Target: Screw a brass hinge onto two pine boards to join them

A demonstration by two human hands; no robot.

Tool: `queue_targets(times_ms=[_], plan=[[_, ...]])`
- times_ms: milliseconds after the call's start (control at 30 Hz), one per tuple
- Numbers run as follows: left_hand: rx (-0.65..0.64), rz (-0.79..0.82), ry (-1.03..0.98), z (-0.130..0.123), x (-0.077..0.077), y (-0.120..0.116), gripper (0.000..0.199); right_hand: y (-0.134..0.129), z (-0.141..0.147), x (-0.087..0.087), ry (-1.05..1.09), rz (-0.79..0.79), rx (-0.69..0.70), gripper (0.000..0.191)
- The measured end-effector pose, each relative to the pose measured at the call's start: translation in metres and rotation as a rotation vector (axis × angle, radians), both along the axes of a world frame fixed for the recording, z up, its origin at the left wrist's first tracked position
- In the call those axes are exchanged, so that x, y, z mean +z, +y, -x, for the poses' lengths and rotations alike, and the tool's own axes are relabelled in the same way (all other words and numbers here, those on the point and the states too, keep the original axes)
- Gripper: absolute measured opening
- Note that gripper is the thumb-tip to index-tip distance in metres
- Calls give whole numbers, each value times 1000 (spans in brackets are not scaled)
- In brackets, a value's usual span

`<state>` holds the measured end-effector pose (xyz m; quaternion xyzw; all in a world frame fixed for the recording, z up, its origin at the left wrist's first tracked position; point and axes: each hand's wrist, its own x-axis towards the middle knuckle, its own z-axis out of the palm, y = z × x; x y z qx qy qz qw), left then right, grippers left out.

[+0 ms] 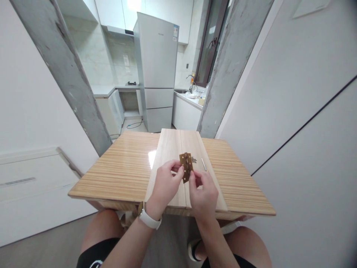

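Between my two hands is a brass-coloured hinge [186, 165] with screw holes in its leaves, held up over the boards. My left hand [169, 178] pinches its left leaf between thumb and fingers. At the lower right edge, my right hand [204, 191] grips the other leaf. Two pale wooden boards [170, 147] lie side by side on the table, a seam running between them. Just beyond the hinge sits a small pile of screws [194, 160]. A screwdriver [204, 165] lies to the right of the screws, its handle partly hidden by my right hand.
The boards rest on a striped wooden table [125, 163] whose front edge is close to my knees. White panels stand on both sides. Beyond the table are a tall refrigerator [158, 56], a counter with a sink [181, 91] and a cable [135, 124] on the floor.
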<state>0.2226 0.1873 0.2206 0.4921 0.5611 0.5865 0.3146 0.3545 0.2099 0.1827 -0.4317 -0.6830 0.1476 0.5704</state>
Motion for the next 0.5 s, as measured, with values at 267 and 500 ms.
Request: queue_targets(times_ms=[267, 500], plan=[[76, -40, 164, 2, 5, 1, 16, -3, 6, -3, 19, 67, 27, 23], [-318, 50, -510, 32, -3, 14, 35, 23, -15, 15, 739, 738, 482, 38]])
